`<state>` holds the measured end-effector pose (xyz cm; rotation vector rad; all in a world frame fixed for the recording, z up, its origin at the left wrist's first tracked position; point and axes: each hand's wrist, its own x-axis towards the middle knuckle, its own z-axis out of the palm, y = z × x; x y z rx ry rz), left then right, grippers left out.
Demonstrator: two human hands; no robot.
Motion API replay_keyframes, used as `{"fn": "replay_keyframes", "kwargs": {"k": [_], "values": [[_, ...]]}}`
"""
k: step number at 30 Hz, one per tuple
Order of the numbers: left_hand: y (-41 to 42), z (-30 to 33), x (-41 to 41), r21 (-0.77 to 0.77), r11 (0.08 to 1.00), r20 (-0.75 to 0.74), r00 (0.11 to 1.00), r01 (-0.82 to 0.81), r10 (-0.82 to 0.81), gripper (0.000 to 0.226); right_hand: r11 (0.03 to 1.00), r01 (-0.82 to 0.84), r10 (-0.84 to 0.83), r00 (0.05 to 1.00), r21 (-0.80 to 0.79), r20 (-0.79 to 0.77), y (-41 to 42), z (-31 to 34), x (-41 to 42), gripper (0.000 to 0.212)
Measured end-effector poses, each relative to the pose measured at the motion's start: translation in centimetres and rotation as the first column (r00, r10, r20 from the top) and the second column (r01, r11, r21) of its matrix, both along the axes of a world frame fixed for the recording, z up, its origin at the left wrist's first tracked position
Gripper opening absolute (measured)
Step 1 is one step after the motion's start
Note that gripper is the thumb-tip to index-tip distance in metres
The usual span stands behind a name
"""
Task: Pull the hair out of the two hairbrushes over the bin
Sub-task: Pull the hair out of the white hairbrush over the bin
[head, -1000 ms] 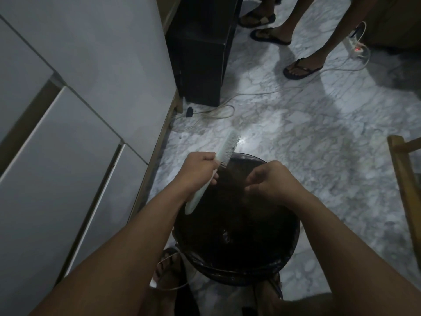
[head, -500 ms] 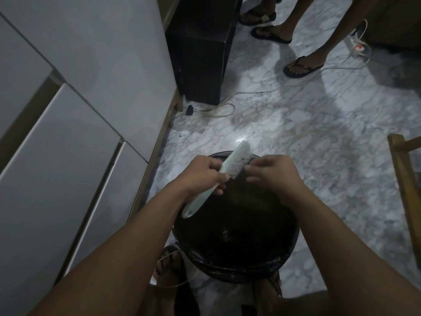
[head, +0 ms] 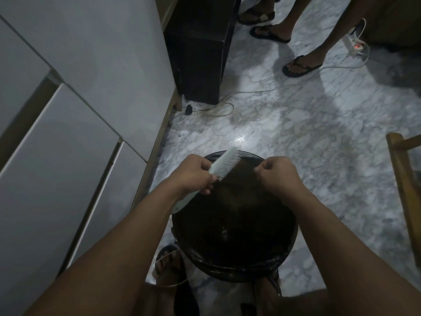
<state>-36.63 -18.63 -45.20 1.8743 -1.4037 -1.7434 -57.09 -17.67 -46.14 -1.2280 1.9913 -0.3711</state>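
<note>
Seen from above through a head-worn camera, two bare forearms reach forward over a round black bin lined with a dark plastic bag (head: 232,267), which stands on a grey-and-white marbled floor (head: 307,124). The left hand (head: 196,174) is curled around the handle of a pale, white-green plastic hairbrush (head: 224,165), gripping it just below the bristles; the brush head points up and away, its white bristles face right toward the other hand, and the handle end pokes out beneath the wrist. The brush hangs above the far left part of the bin's opening. The right hand (head: 276,173) is held above the far right part of the opening, apart from the brush, with its fingers curled and fingertips pressed together in a pinch; whether any hair is between them is too fine and dark to make out. The inside of the bin is very dark. To the left runs a wall of pale grey cabinet panels (head: 68,144). Beyond the bin stand a black box-shaped cabinet (head: 200,55), a loose pale cable on the floor (head: 211,110), and sandalled feet of other people (head: 300,65). A wooden chair frame (head: 403,179) shows at the right edge.
</note>
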Motion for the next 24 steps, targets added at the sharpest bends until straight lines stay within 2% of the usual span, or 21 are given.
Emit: {"fn": "replay_keyframes", "kwargs": {"k": [4,6,7,10,12,14,16,19,24], "values": [[-0.2,-0.1,0.6,0.018,1.0,0.004,1.0,0.005,-0.005,0.02,0.982,-0.049,0.043,0.998,0.182,0.038,0.2,0.1,-0.8,0.018],[-0.1,0.1,0.4,0.008,0.999,-0.002,0.999,0.051,-0.051,0.022,0.967,-0.082,0.06,0.994,0.242,0.095,0.5,0.2,-0.5,0.007],[0.0,0.2,0.3,0.003,0.998,-0.003,0.998,0.07,-0.069,0.023,0.97,-0.083,0.058,0.992,0.23,0.115,0.5,0.2,-0.3,0.009],[0.2,0.6,0.1,0.005,0.995,-0.004,0.995,0.104,-0.104,0.024,0.99,0.03,-0.064,0.966,0.137,0.249,0.2,0.1,0.3,0.038],[0.2,0.7,0.1,0.014,0.992,-0.005,0.992,0.128,-0.128,0.026,0.985,0.097,-0.151,0.887,0.144,0.437,0.0,0.3,0.7,0.036],[0.3,0.9,0.1,0.017,0.991,-0.017,0.991,0.135,-0.135,0.026,0.986,0.08,-0.145,0.848,0.147,0.51,-0.1,0.5,0.9,0.026],[0.2,1.1,0.2,0.018,0.991,-0.032,0.991,0.129,-0.129,0.023,0.993,0.065,-0.101,0.888,0.096,0.449,0.0,0.5,0.9,0.021],[0.1,1.3,0.6,0.03,0.993,-0.042,0.993,0.115,-0.114,0.024,1.0,0.013,-0.02,0.957,0.029,0.289,-0.1,0.4,0.4,0.028],[-0.2,1.9,0.9,0.07,0.997,-0.07,0.997,0.034,-0.029,0.019,0.993,-0.093,0.064,0.947,0.076,0.315,-0.1,1.1,-0.4,0.026]]}}
